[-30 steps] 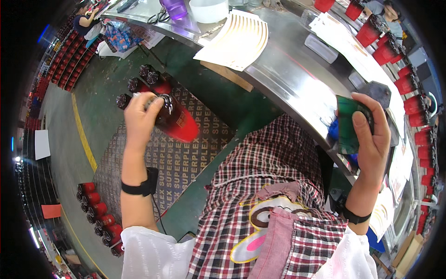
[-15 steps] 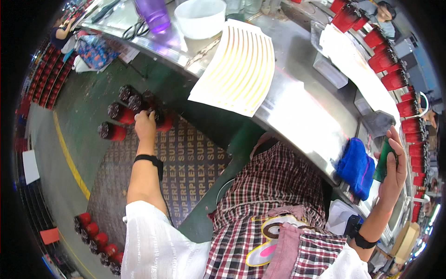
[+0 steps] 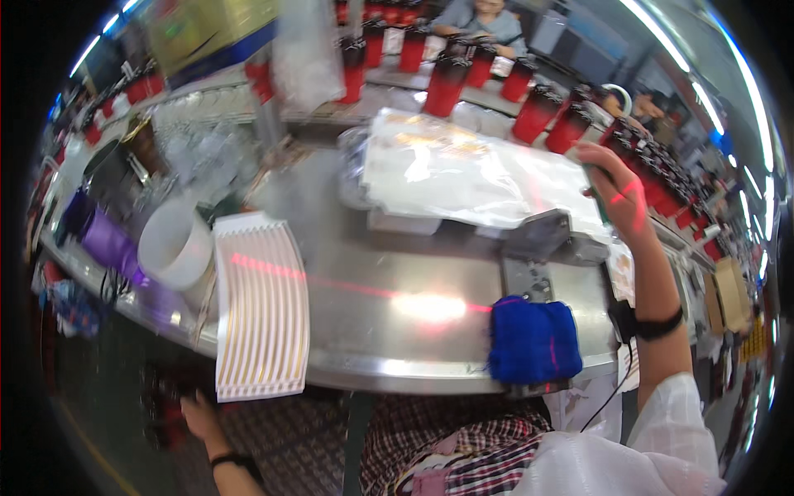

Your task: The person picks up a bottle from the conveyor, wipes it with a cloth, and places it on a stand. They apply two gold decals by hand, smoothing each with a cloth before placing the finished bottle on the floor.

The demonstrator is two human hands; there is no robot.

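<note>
The grip of the right hand (image 3: 619,190) is closed narrowly about a thin green piece (image 3: 597,197); the piece is held above the far right of the desk (image 3: 364,318) and is partly hidden by the hand. The left hand (image 3: 201,416) is extended low at the near left, below the level of the desk top; dark red containers (image 3: 168,431) are located directly beside it; owing to blur and shadow, it cannot be determined whether its grip is wide, narrow or occupied by a container.

The desk is surfaced in bright metal; a white sheet with gold stripes (image 3: 260,314) is laid at the near left, its near end projecting past the edge; a round white tub (image 3: 175,245) is placed just beside it to the left, and a purple cup (image 3: 112,245) is tilted farther left. A blue cloth (image 3: 535,341) is positioned at the near right edge; beyond it, a grey block (image 3: 536,234) is set, with white sheets (image 3: 463,174) spread near its far side; a red light line (image 3: 356,288) is cast across the desk between the striped sheet and the cloth. Red and black cups (image 3: 447,89) are arranged along the far side; behind them, a co-worker (image 3: 496,29) is seen.
</note>
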